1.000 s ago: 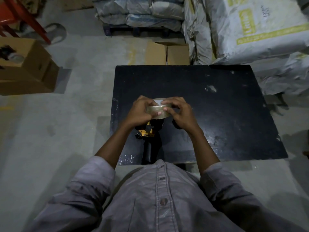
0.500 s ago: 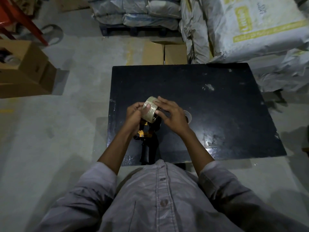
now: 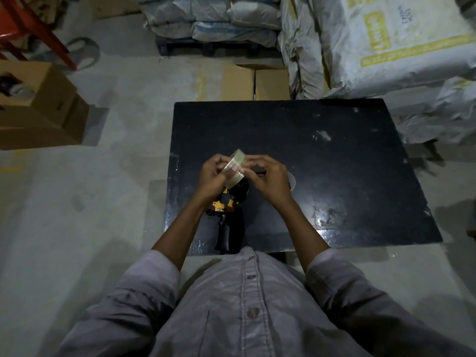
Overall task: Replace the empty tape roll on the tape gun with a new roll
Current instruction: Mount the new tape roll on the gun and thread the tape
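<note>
Both hands hold a clear tape roll on edge above the black table. My left hand grips the roll from the left, its thumb across the roll's outer band. From the right, my right hand has fingertips curled against the roll's side. Below the roll lies the tape gun with its yellow frame and black handle pointing toward me. A thin empty ring lies on the table just right of my right hand, mostly hidden by it.
Cardboard boxes stand on the floor at the left, and another box sits beyond the table's far edge. Stacked grey and white sacks fill the back right. A red metal frame is at the top left.
The roll has gone from lying flat between both hands to standing on edge. My right hand's fingers have curled in closer against its side.
</note>
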